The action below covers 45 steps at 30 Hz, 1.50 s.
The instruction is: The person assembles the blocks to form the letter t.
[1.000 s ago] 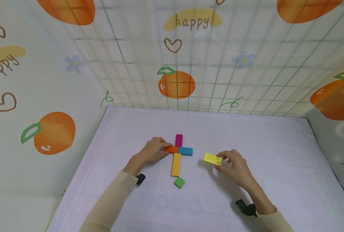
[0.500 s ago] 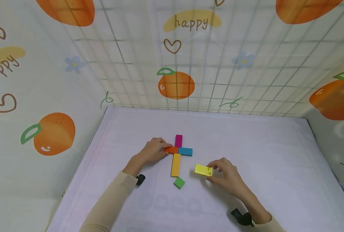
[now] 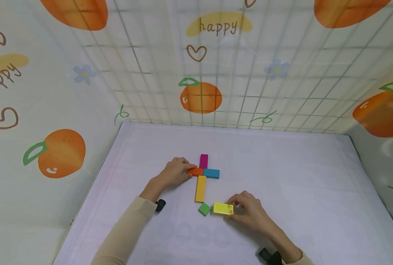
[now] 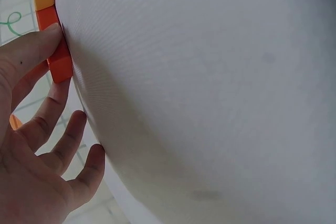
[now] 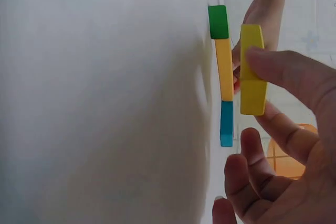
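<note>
My left hand (image 3: 174, 172) pinches the outer end of an orange-red block (image 3: 195, 172), thumb on one side and fingers on the other. End to end with that block lies a blue block (image 3: 211, 173). A magenta block (image 3: 204, 161) stands out above their joint, and an orange-yellow block (image 3: 200, 188) runs down below it. At its lower end a green block (image 3: 204, 209) sits turned like a diamond. My right hand (image 3: 249, 211) pinches a bright yellow block (image 3: 223, 208) by its right end, just right of the green one. In the right wrist view the yellow block (image 5: 253, 69) shows clear of the table.
The white tabletop (image 3: 299, 176) spreads around the blocks. Behind it rises a printed cloth (image 3: 150, 88) with oranges and grid lines, and more cloth hangs at both sides. A black device (image 3: 270, 256) sits at the right wrist, another (image 3: 160, 205) at the left.
My right hand has carried the yellow block down and left, from right of the blue block to beside the green one. The left hand and the laid blocks have stayed in place.
</note>
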Available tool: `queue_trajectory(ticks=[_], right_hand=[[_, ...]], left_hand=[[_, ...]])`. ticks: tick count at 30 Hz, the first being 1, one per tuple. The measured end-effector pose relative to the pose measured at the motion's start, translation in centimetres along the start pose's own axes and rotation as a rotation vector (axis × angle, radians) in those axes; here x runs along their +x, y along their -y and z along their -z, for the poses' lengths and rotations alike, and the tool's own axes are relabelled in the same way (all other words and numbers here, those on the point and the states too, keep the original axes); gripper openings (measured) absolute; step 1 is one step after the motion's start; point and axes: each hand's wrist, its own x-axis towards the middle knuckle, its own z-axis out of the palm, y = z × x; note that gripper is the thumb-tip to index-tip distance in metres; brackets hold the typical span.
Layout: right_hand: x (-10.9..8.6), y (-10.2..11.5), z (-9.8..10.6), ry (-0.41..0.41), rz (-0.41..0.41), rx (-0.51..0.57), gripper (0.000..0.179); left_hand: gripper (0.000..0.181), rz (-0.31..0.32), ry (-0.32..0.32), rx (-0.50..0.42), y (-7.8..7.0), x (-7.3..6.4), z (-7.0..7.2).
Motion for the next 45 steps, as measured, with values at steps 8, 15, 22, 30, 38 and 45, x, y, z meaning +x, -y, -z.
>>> queue_trajectory(ticks=[8,15,22,30,38,45], right_hand=[[-0.2,0.1,-0.7,0.041,-0.025,-0.027,0.034],[-0.2,0.1,-1.3,0.061,-0.078,-0.08,0.033],[-0.2,0.3,-1.6,0.049,-0.083,-0.122,0.035],[-0.1,0.5,-1.9,0.046,-0.093,-0.153,0.036],[0.0,0.7,-1.8,0.05,-0.11,-0.18,0.037],[0.0,0.9,-1.7,0.052,-0.094,-0.176,0.037]], left_hand=[[0.043,0.0,0.0,-0.003,-0.1,-0.1,0.0],[0.043,0.001,0.001,-0.013,-0.2,-0.2,0.1],[0.043,0.007,0.001,-0.001,-0.1,-0.1,-0.1],[0.043,0.005,0.001,-0.002,0.1,-0.1,-0.1],[0.044,0.006,0.004,0.005,0.1,0.0,0.0],[0.043,0.007,-0.001,0.001,0.1,0.1,0.0]])
